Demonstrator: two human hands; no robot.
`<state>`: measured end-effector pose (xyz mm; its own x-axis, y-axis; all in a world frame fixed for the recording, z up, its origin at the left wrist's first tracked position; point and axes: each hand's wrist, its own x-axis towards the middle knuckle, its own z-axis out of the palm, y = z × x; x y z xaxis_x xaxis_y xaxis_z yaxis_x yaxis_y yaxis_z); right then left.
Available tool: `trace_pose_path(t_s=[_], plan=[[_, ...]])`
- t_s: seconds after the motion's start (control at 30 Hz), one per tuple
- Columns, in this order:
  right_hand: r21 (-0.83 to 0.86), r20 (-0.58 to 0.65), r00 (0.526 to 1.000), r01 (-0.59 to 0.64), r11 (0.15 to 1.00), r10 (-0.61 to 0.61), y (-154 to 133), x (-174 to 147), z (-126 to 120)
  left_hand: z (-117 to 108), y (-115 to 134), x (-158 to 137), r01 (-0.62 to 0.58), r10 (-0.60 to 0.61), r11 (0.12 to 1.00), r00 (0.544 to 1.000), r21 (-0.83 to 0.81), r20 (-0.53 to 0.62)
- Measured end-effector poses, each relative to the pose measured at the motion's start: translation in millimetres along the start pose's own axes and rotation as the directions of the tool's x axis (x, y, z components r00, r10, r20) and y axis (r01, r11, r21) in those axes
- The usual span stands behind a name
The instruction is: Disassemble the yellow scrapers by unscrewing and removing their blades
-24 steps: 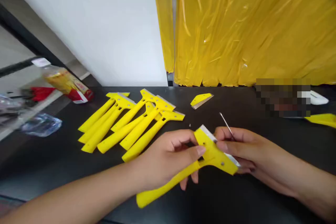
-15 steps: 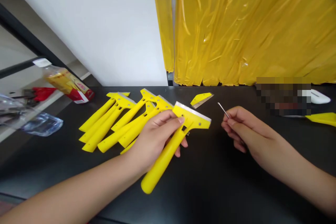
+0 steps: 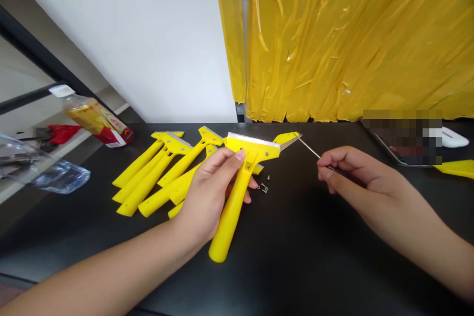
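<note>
My left hand (image 3: 207, 190) is closed around a yellow scraper (image 3: 232, 215), just below its wide head. The metal blade edge faces away from me, and my thumb presses near one of the two fastener spots on the head. To the right, my right hand (image 3: 357, 173) pinches a thin screwdriver (image 3: 310, 147), its handle end hidden in the fingers. Its tip points left, in line with a loose yellow head plate with blade (image 3: 285, 137) lying behind; whether they touch I cannot tell. Several small screws and nuts (image 3: 265, 188) lie beside the scraper head.
Several yellow scrapers (image 3: 146, 163) lie in a pile at the left on the black table (image 3: 296, 256). A drink bottle (image 3: 98, 121) leans behind them, near a clear plastic container (image 3: 62, 175). At the right are a white mouse-like object (image 3: 454, 137) and another yellow piece (image 3: 457, 168).
My left hand has moved the scraper left and turned it more upright, uncovering the screws and nuts. More of the screwdriver's shaft shows, its tip now further left and higher.
</note>
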<state>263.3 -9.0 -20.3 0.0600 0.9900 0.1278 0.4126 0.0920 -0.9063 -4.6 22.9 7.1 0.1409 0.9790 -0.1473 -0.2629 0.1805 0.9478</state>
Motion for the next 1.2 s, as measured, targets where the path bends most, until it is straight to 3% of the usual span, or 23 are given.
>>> trace_pose_path(t_s=[0.2,0.4,0.67,1.2], plan=[[-0.168,-0.161,0.970,0.155,0.974,-0.182,-21,-17,-5,-3,-1,1,-0.031,0.031,1.000,1.000,-0.003,-0.005],[-0.306,0.010,0.925,0.365,0.879,-0.380,-20,-22,-6,-2,0,-1,-0.025,0.025,1.000,1.000,-0.002,-0.011],[-0.195,0.192,0.880,0.468,0.862,-0.435,-4,-10,11,2,-2,-3,0.000,0.000,1.000,1.000,-0.006,-0.008],[-0.206,0.201,0.887,0.453,0.867,-0.416,1,-7,12,2,-5,-5,0.035,-0.035,0.999,0.998,0.008,0.052]])
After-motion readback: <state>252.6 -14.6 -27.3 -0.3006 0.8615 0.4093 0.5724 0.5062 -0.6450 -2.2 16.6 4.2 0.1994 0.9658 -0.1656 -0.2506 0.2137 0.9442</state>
